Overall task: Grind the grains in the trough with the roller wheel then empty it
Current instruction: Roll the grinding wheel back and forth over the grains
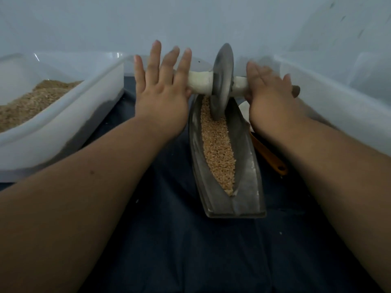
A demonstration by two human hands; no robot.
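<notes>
Counted on the dark cloth (169, 240): one metal trough (251, 176) mid-cloth with one strip of grains (218, 149), one roller wheel (222, 81) standing in its far end, two white bins at the left edge (63, 123) and right edge (338, 98). Pressing flat on the wheel's axle: left hand (163, 94) and right hand (268, 89), fingers (154, 58) straight, apart, clamped on nothing. Half hidden under the right forearm: one orange-handled tool (270, 157); right hand blurred.

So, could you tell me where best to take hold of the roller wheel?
By the pale axle handles on either side of the roller wheel, palms coming from above: its disc stands upright in the trough, leaving only the level handles clear.
</notes>
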